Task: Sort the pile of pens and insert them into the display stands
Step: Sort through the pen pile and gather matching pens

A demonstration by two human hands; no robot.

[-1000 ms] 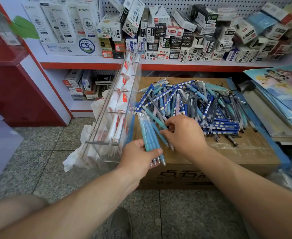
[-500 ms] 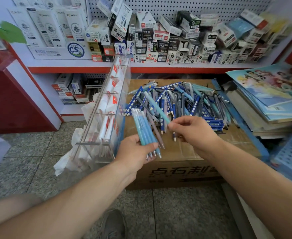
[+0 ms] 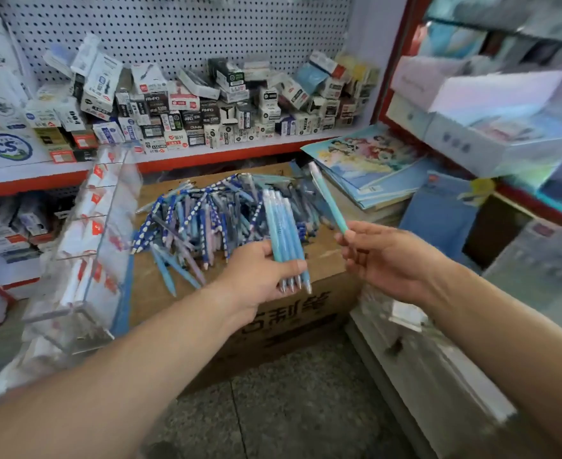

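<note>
The left hand (image 3: 259,276) has its grip round a bundle of light-blue plastic pens (image 3: 284,233), tips down, near the mixed pen pile (image 3: 213,217) on the brown cardboard box (image 3: 289,313). The right hand (image 3: 382,256) pinches one teal pen (image 3: 327,197), best slid in parallel with the bundle, tips aligned, before filling the clear acrylic display stand (image 3: 100,226).

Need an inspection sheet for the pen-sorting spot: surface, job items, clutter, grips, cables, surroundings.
Surface: cardboard box, its top used as the worktop.
Job's things: pile of pens on the box; clear display stand beside the box, on its left.
Clutter: stack of books right of the box.
Grips: left hand holds a bundle of light blue pens; right hand pinches a single teal pen, apart from the bundle.
Cables: nothing seen.
Surroundings: small boxes crowd the shelf; pegboard behind.
</note>
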